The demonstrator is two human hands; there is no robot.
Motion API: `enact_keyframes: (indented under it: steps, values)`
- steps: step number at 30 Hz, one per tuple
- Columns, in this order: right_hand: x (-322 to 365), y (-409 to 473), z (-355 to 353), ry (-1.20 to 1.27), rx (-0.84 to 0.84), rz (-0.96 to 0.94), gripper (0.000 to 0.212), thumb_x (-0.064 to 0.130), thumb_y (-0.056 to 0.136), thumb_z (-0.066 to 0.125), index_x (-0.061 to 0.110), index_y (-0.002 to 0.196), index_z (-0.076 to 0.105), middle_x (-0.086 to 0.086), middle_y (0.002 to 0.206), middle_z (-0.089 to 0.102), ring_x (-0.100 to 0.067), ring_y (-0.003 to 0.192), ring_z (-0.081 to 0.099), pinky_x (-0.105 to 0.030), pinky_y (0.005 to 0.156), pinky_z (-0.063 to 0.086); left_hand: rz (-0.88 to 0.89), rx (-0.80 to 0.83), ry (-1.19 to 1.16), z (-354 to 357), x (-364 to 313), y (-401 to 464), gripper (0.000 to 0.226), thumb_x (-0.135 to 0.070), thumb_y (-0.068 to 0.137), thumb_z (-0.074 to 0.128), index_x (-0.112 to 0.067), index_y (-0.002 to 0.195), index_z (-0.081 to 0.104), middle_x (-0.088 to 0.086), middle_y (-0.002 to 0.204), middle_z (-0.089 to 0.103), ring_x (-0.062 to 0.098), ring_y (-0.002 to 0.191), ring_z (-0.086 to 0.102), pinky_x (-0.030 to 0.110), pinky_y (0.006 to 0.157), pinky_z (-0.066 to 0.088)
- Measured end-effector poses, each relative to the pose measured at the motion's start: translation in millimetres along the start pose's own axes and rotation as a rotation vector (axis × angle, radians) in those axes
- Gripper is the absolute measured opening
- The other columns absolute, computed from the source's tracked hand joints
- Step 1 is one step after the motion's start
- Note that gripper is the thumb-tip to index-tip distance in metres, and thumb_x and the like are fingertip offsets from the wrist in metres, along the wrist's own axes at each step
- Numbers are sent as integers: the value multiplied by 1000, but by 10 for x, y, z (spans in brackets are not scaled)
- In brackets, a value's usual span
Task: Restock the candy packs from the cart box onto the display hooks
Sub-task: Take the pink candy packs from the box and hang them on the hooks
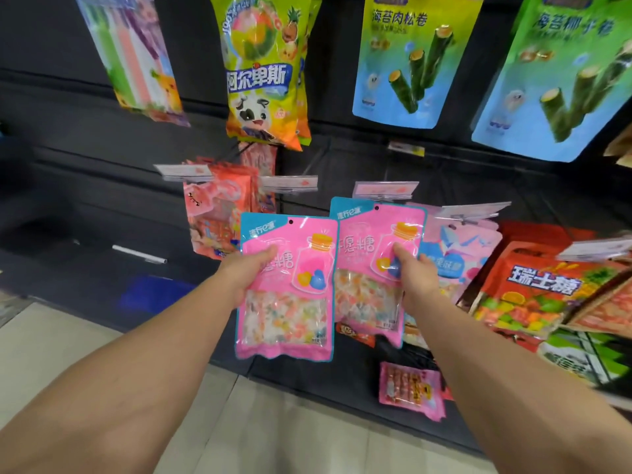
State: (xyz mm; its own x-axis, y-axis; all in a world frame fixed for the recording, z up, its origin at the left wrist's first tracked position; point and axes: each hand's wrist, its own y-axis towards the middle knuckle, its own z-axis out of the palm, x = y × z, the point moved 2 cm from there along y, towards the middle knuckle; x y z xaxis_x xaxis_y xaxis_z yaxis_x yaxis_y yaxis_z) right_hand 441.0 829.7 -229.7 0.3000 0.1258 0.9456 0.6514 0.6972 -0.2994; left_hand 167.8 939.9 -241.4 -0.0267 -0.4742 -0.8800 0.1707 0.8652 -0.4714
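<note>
One pink pack (285, 285) is pinched upright by the left hand (251, 273) and another (374, 268) by the right hand (415, 277), holes at twelve o'clock, presumably for hooking.

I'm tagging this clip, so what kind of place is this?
Most likely a shop's snack aisle: printed snack bags hang from a dark hook wall, price tags sit on the hooks, and each hand holds a pink candy pack.
</note>
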Motion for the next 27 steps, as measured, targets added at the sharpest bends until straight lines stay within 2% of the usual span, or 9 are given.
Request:
enact_keyframes:
  steps: [5,8,12,14,17,19,22,27]
  values:
    - [-28,29,-7,37,-9,5,10,26,94,64,19,90,59,-10,103,71,-33,104,68,-53,94,53,-10,28,2,42,44,55,45,-32,77,85,-11,113,70,13,104,77,33,93,74,53,85,59]
    - [-63,21,82,1,45,7,6,24,93,65,19,93,62,-11,104,72,-34,101,69,-55,92,54,0,27,-14,16,26,64,38,-29,81,82,-11,113,70,12,103,77,31,92,74,45,77,60]
    - [-165,18,332,-46,132,21,13,27,91,67,18,99,63,-10,102,73,-33,98,70,-56,91,55,19,-2,-51,-132,13,50,29,-25,85,78,-12,110,70,11,103,76,26,85,73,36,66,59]
    - [-191,-1,493,-52,167,24,9,25,94,64,16,96,62,-9,96,72,-31,91,71,-52,85,58,21,-30,-74,-248,18,45,30,-23,85,78,-10,111,69,11,102,76,24,82,73,36,66,58]
    - [-213,-22,733,-58,203,28,10,27,95,64,17,94,62,-8,91,73,-26,82,72,-47,79,59,20,-65,-84,-435,26,44,25,-23,86,78,-10,105,70,12,102,75,25,83,72,39,73,58]
    - [-220,-28,881,-72,233,34,12,29,94,65,17,96,63,-8,92,74,-27,84,73,-49,82,59,14,-85,-97,-545,22,42,21,-24,86,78,-11,99,69,11,99,75,25,81,72,40,73,59]
    - [-213,-27,1069,-78,260,37,12,29,95,64,17,97,63,-10,99,74,-28,88,73,-49,84,58,10,-101,-117,-678,3,55,23,-25,85,79,-10,100,69,11,96,75,25,78,73,39,64,60]
    - [-234,44,1226,-100,240,31,17,33,93,66,17,98,63,-10,104,73,-28,93,72,-51,89,57,-1,-101,-123,-813,-10,101,25,-26,85,79,-11,103,69,11,99,76,27,83,73,41,71,59]
